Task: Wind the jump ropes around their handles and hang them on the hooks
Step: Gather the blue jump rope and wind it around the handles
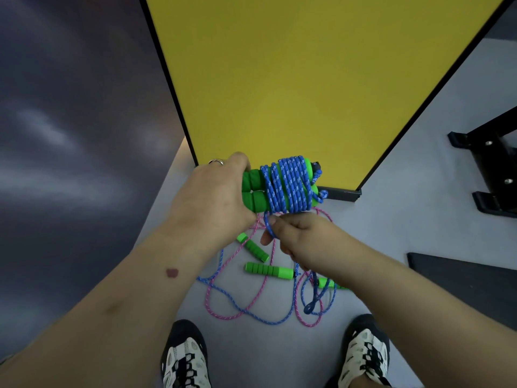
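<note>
Fingers of the left hand (212, 197) are curled tight round two green handles (253, 191) held side by side, level and pointing away to the right of the hand. A blue rope (289, 186) is wound in many turns round both handles just beyond the left hand's grip, and its knotted end (321, 195) is seen at the far tips. Directly below the wound bundle, the right hand (296, 236) is closed on the loose tail of the same blue rope, which is pinched between thumb and fingers and passed down behind the hand. One ring (216, 162) is worn on the left hand. Below both hands, on the grey floor (251, 345), three more green handles are counted: one (253, 247) just under the left hand, one (268, 270) beneath the right hand, and one (326, 282) partly hidden by the right forearm. Two loose ropes are tangled around them, one pink (212, 312) and one blue (260, 317). Two shoes (184, 357) are seen nearest the body, and a yellow panel (307, 79) stands beyond the held bundle.
</note>
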Tool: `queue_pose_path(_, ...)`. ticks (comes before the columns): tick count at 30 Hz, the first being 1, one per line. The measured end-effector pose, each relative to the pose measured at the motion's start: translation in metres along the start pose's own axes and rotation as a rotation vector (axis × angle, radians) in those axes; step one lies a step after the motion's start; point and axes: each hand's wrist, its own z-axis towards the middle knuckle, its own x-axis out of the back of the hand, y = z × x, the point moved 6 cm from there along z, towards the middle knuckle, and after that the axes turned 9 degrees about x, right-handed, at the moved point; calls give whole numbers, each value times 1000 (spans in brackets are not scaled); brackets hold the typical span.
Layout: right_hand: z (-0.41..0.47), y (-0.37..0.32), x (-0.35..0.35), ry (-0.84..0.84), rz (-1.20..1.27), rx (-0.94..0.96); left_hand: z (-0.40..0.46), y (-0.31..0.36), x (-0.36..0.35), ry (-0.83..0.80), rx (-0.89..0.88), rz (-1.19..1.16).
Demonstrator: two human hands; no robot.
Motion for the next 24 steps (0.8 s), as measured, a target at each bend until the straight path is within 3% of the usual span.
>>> queue_pose_path(7,-13,-52,1,-63,-391,97,-1,-3,-1,44,-32,99)
queue_pose_path(15,-3,-100,46,-56,-600,202,-11,13,-7,-39,-188,27)
queue_pose_path(20,17,-91,76,78,-521,205,-13,26,-9,-111,-219,-39)
queue_pose_path(24,23,-78,84,42,-287,174,-14,23,-6,-219,-143,-156)
